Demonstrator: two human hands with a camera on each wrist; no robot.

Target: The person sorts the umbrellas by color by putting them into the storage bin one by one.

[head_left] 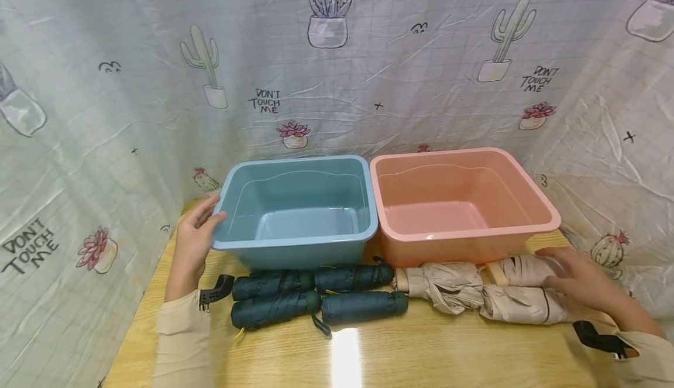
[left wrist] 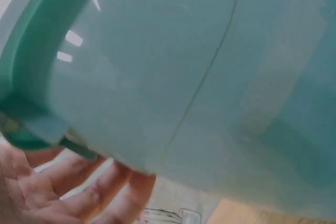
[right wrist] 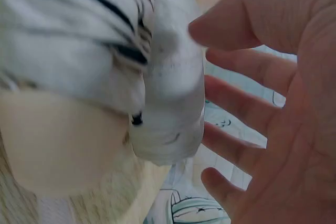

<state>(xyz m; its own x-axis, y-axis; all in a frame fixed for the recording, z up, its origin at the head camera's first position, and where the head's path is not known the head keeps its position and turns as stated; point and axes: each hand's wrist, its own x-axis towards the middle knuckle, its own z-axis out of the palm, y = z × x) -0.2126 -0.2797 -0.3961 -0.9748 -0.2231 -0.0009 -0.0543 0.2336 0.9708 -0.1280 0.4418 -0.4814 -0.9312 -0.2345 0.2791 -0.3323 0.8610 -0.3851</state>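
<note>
**Left hand point(head_left: 193, 240) on the blue tub point(head_left: 295, 254), right hand point(head_left: 584, 277) at the beige umbrellas**

At the left of the frame, the left hand meets the blue tub's left rim, thumb at the edge and the other fingers slightly apart against its outer wall. Uneven pressure there could skew or tip the tub, whose long axis runs across the frame.

Below it, four folded dark teal umbrellas point(head_left: 363, 307) lie crosswise on the desk point(head_left: 437, 353), rounded caps towards the right; the lower-left one slants slightly up to its cap.

The pink tub point(head_left: 463, 250) sits right of centre, its long axis also crosswise.

Beneath it, a beige umbrella with a loose wrap point(head_left: 453, 285) has its pale handle towards the left.

At lower right, the upper beige umbrella point(head_left: 526, 270) lies crosswise, handle to the left, cloth end by the right hand, whose fingers are spread, clamped on nothing. The lower beige umbrella point(head_left: 518, 305) lies close alongside, handle to the right. A grasp catching only slack cloth might let one slip or unroll; their closeness could drag both.
</note>
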